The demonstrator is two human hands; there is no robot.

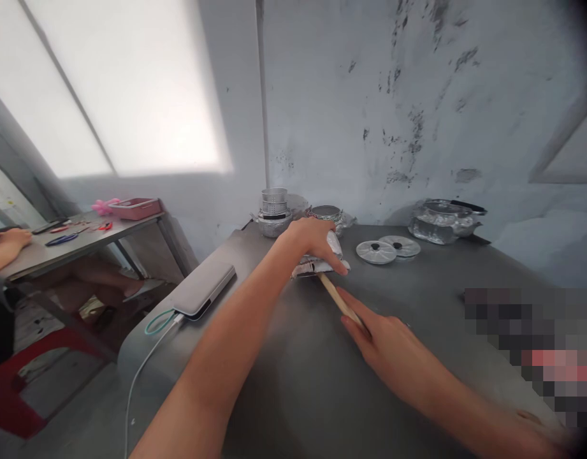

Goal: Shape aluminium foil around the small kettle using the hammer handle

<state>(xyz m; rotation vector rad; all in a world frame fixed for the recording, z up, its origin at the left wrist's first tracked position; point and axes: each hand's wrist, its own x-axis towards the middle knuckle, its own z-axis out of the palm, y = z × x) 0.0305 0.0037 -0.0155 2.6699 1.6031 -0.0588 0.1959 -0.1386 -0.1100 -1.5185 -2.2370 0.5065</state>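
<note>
My left hand (315, 237) reaches forward and is closed over a silvery, foil-like bundle (332, 245), which its fingers and wrist partly cover. Just below that hand, a flat whitish piece with a dark edge (308, 269) lies at the tabletop. My right hand (391, 347) is wrapped round a pale wooden stick (338, 294). The stick slants up and left, and its far end meets the flat piece under my left hand. What is fixed to that end, if anything, I cannot make out.
Behind my hands stand stacked metal pots (274, 223) and a foil-covered pan (326, 213). Two round lids (375, 252) lie to the right, near a wrapped pan (439, 226). A power bank (204, 290) with a cable sits left. Another person's hand (13, 242) rests at a side table.
</note>
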